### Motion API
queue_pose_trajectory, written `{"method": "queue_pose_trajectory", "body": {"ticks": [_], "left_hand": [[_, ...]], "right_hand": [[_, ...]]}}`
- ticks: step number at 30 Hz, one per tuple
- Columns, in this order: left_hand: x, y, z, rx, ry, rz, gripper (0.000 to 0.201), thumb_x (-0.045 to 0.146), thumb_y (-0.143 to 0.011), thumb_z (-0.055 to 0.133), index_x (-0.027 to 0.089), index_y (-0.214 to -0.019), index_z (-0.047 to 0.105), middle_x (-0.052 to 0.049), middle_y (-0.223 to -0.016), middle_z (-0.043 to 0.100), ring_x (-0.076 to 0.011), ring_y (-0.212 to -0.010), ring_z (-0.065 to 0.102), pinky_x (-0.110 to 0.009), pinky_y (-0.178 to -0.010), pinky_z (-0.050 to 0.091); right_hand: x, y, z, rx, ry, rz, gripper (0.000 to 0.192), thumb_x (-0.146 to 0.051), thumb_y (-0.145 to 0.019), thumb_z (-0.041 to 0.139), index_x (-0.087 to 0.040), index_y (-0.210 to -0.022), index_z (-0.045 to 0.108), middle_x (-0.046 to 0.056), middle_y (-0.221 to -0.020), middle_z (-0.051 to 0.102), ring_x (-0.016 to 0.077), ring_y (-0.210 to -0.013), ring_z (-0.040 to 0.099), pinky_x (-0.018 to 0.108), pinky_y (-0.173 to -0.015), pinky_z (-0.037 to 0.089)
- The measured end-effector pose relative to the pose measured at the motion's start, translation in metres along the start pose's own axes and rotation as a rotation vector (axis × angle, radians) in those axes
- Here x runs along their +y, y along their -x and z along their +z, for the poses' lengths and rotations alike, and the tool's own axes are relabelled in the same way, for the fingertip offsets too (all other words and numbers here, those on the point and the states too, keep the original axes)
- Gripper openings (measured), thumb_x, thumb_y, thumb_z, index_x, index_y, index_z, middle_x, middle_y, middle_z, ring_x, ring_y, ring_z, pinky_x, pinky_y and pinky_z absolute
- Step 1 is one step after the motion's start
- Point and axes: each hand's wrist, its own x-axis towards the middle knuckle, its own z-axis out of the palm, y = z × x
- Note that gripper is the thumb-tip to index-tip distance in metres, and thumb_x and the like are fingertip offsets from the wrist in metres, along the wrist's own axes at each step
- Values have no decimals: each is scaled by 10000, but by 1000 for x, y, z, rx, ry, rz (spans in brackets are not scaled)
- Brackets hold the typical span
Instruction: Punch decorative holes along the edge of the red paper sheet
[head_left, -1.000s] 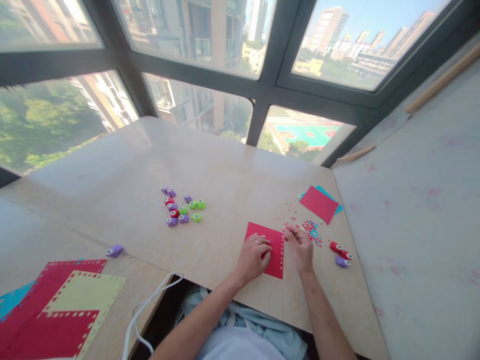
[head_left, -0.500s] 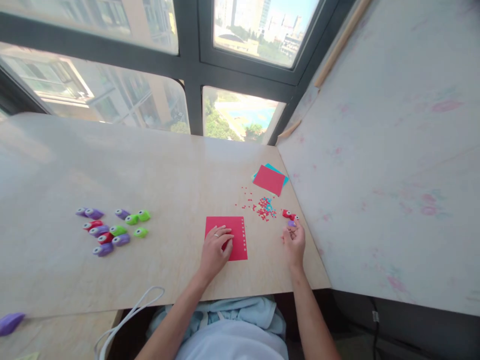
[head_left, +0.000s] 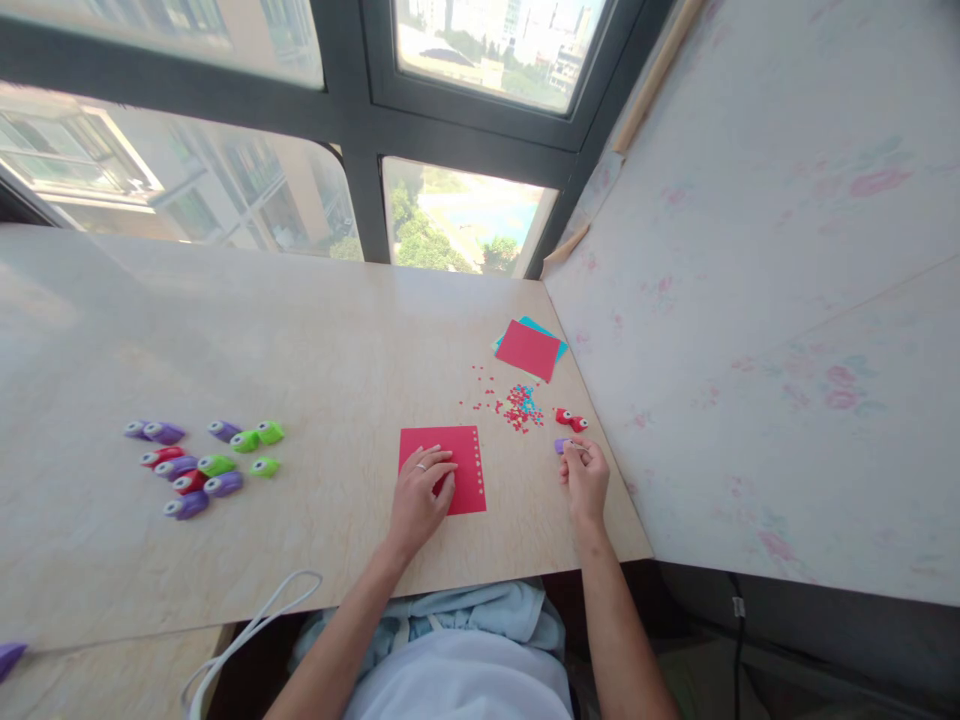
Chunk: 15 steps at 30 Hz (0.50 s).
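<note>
A red sheet of paper (head_left: 465,465) with a row of small punched holes down its right edge lies on the table in front of me. My left hand (head_left: 421,493) rests on it, fingers spread lightly over its middle. To the right, my right hand (head_left: 585,480) has its fingers closed round a purple craft punch (head_left: 561,446), held just above or on the tabletop; I cannot tell which. Two red craft punches (head_left: 571,419) lie just beyond that hand. Between the paper and the punches is a pile of tiny red, blue and pale paper cut-outs (head_left: 523,408).
Several purple, red and green craft punches (head_left: 204,466) lie in a group on the left. Red and blue paper sheets (head_left: 529,350) are stacked at the back right, near the flowered wall (head_left: 750,330). A white cable (head_left: 259,625) loops over the front edge.
My right hand has drawn the purple punch slightly away from the two red ones, toward the paper. My left hand stays on the red sheet. The view has turned slightly right.
</note>
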Motion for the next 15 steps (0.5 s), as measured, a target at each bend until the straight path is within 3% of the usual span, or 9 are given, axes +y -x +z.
{"method": "queue_pose_trajectory", "body": {"ticks": [3,6,9,15], "left_hand": [[1,-1,-1,-3,-2,-5,224,266,-912,511,229,-949,729,-35,-1132,708,-190,-1153,617,-487,-1102,490],[2,-2,-3,-14,-5,-7,219,262,-911,514,229,-949,727,-30,-1137,707,-192,-1153,617,-486,-1100,490],[3,-2,-3,-22,-9,-10,222,259,-911,510,225,-949,726,-33,-1140,704,-190,-1154,614,-484,-1108,484],[9,4,-4,-101,-112,25,260,315,-874,572,252,-1093,698,-44,-1273,632,-236,-1265,535,-524,-1173,418]], "right_hand": [[1,0,-1,-39,141,-58,453,-503,-768,660,-145,-1046,652,-5,-657,561,125,-490,485,221,-407,381],[4,0,0,-24,309,-250,423,-488,-791,628,-124,-988,712,57,-775,600,165,-627,547,299,-594,492],[7,4,3,-17,391,-394,422,-466,-822,591,-112,-1003,733,100,-895,597,181,-696,569,358,-738,514],[5,14,7,-78,422,-433,403,-453,-858,564,-130,-1025,739,101,-917,598,188,-726,582,355,-747,515]]}}
